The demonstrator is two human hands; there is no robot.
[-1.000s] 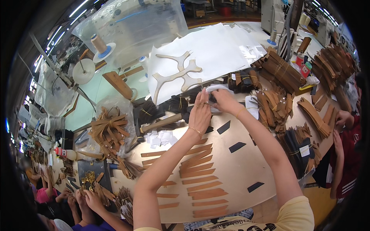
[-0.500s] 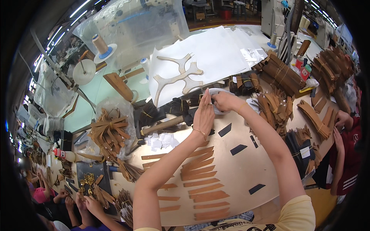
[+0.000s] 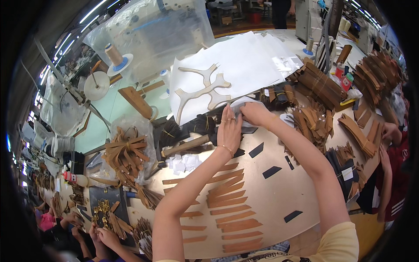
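Note:
At the far side of the work board (image 3: 288, 196), my right hand (image 3: 257, 114) is closed, fingers bent down on a crumpled pale grey piece (image 3: 239, 104), cloth or thin plastic. My left hand (image 3: 228, 130) lies against the near left side of that piece with its fingers stretched out. What lies under the hands is mostly hidden. Several tan leather strips (image 3: 239, 225) fan out in rows between my forearms. A few black slant-ended pieces (image 3: 271, 172) lie apart on the board to the right. White paper slips (image 3: 183, 163) are heaped left of my left wrist.
Pale branching templates (image 3: 203, 89) rest on white sheets (image 3: 248, 61) beyond my hands. Bundled brown strips (image 3: 312, 122) and dark bundles (image 3: 342, 170) stand at the right. A wooden-handled tool (image 3: 185, 145) lies at left. Co-workers' hands (image 3: 107, 236) work at lower left, others at far right.
My left hand has turned from edge-on to flatter, its fingers lower against the grey piece. The right hand stays on it. A person now stands in the far background.

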